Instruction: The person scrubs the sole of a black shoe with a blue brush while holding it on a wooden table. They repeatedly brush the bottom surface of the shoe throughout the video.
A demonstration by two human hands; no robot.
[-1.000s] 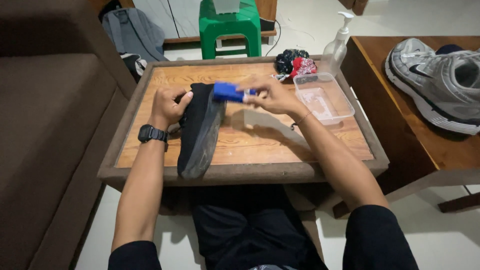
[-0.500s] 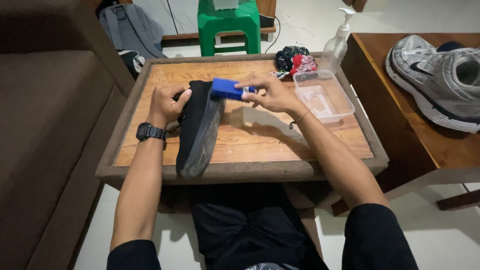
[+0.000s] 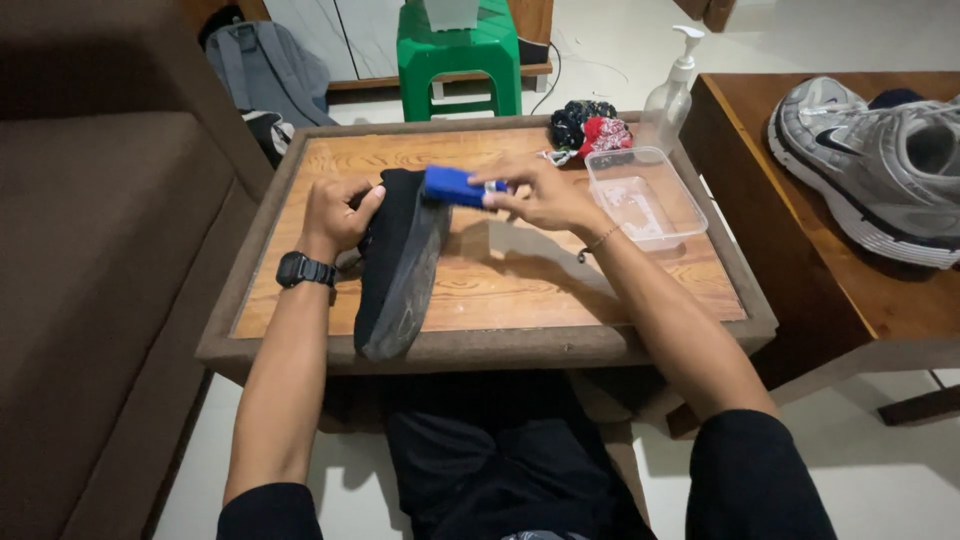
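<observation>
A low wooden table [image 3: 560, 290] with a raised, worn frame and an orange-brown grained top fills the middle of the view, standing on a pale tiled floor [image 3: 880, 470]. On it a black shoe [image 3: 400, 262] stands on its side, sole turned to the right, its toe hanging over the near edge of the frame. The left hand [image 3: 335, 215], a black wristwatch [image 3: 302, 270] on its wrist, grips the shoe's upper from the left with curled fingers. The right hand [image 3: 540, 192] pinches a blue brush [image 3: 455, 186] between thumb and fingers and holds it against the far end of the shoe, at the sole's edge.

To the right on the table lies a clear plastic container [image 3: 645, 198], lidless and shallow. Just beyond it, at the far edge, sits a bundle of dark and red cloth [image 3: 590, 127], and a clear pump bottle [image 3: 672, 88] stands at the far right corner.

A brown sofa [image 3: 90, 260] takes up the left side of the room. Farther off stand a green plastic stool [image 3: 458, 52] and a grey backpack [image 3: 265, 70] leaning near the sofa's end. On the right a darker wooden table [image 3: 800, 240] carries a grey and white sneaker [image 3: 880, 165].
</observation>
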